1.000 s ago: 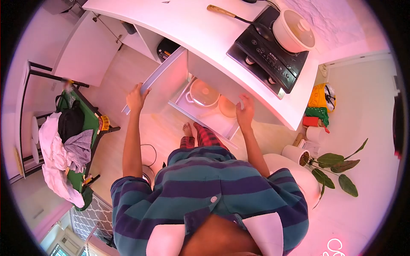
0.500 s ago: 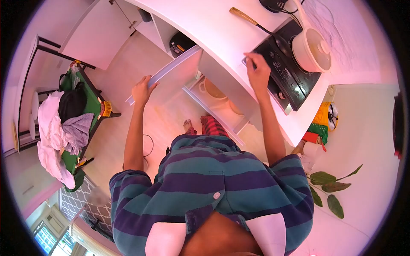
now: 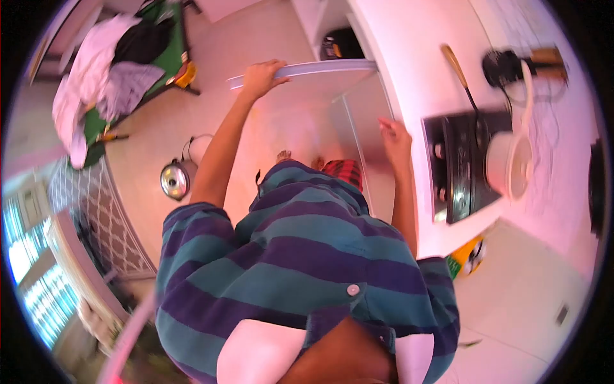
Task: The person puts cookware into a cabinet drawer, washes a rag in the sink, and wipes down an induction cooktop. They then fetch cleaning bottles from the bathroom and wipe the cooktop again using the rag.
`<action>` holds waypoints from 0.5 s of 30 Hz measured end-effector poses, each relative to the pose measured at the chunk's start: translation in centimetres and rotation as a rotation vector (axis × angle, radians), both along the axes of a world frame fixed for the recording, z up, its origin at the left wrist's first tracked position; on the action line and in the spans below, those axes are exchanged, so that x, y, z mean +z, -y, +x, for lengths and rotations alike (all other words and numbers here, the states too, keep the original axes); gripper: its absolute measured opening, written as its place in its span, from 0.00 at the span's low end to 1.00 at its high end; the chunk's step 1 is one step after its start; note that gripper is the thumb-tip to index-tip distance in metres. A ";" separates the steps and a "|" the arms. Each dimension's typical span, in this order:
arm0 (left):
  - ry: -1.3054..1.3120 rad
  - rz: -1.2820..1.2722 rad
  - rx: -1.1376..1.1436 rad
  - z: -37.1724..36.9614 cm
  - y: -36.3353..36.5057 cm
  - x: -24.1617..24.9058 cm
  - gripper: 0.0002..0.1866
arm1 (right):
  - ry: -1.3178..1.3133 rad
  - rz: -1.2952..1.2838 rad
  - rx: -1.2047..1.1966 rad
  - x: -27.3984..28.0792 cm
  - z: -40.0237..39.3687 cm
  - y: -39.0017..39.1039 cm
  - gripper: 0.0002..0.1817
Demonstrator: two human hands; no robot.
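My left hand (image 3: 261, 79) is closed over the top edge of a pale cabinet door (image 3: 307, 69), which stands swung out from the counter. My right hand (image 3: 398, 142) is at the counter's front edge, holding nothing, its fingers loosely bent and apart. Beside it on the white counter (image 3: 409, 64) lies a black induction cooktop (image 3: 438, 166). A cream saucepan (image 3: 505, 166) with a lid stands on its far side. A black utensil with a wooden handle (image 3: 454, 64) rests across the cooktop. The cabinet's inside below my right hand is mostly hidden.
A dark appliance (image 3: 342, 45) sits in an open cabinet section. Clothes (image 3: 96, 61) lie on a green-topped table at the left. A round metallic appliance (image 3: 176, 179) with a cord stands on the floor. A patterned rug (image 3: 105, 211) and a yellow bag (image 3: 473, 253) are nearby.
The view has turned and shifted. The lower drawer with pots, seen before, no longer shows. My left hand keeps its hold on the door, while my right has drawn back from the cooktop's edge.
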State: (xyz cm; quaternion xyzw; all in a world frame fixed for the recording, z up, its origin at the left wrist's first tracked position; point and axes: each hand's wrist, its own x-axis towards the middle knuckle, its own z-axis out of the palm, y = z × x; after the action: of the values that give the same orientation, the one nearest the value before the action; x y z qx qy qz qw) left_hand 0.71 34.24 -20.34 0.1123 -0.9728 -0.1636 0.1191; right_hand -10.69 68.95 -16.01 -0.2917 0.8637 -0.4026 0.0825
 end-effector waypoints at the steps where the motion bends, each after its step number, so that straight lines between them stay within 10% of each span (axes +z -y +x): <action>1: -0.032 0.037 0.000 -0.1 -0.1 -0.9 0.20 | 0.038 0.015 0.020 -0.5 0.0 -0.5 0.10; 15: -0.140 -0.194 0.492 3.0 -9.3 -1.2 0.29 | 0.366 -0.037 0.263 1.3 -1.6 4.8 0.12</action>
State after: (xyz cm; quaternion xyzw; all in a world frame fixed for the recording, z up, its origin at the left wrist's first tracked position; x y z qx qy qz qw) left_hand 3.73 43.51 -21.57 0.3219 -0.9168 -0.0432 0.2324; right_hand -12.28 64.20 -14.70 -0.3256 0.7813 -0.4502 0.2844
